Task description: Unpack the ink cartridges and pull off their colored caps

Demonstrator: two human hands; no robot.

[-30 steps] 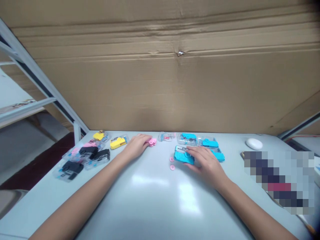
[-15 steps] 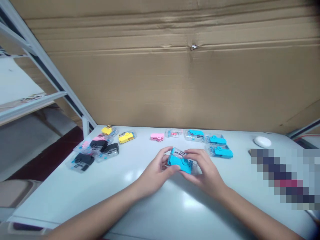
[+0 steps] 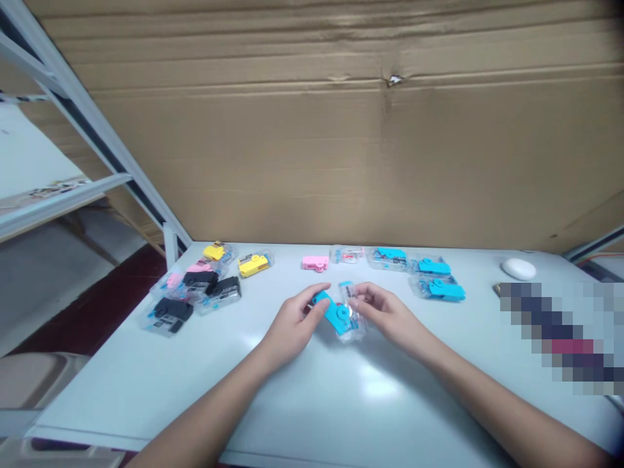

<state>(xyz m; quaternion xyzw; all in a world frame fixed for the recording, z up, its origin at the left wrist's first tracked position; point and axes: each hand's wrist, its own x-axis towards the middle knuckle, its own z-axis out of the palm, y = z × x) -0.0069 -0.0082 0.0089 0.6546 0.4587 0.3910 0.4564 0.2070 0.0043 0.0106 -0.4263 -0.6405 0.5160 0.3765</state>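
Near the middle of the table, my left hand (image 3: 303, 320) pinches the left end of a blue plastic piece (image 3: 337, 313), a flat part with a round knob. Below and right of it hangs a clear case (image 3: 355, 330). My right hand (image 3: 385, 308) is closed on the upper right side of the same item, at a small clear part with a blue end (image 3: 346, 291). The blue piece is tilted down to the right. Behind the hands lie a pink piece (image 3: 315, 263) and a clear case with red inside (image 3: 347, 255).
Several cased blue items (image 3: 441, 289) lie at the back right, beside a white oval object (image 3: 519, 268). Cased yellow (image 3: 254, 264) and black (image 3: 168, 315) items lie at the left. A cardboard sheet (image 3: 292, 143) stands behind the table (image 3: 273, 416).
The blue piece has turned away from the clear case, and the case now hangs lower. My right hand has shifted its hold to the upper part. The whole view has moved slightly.
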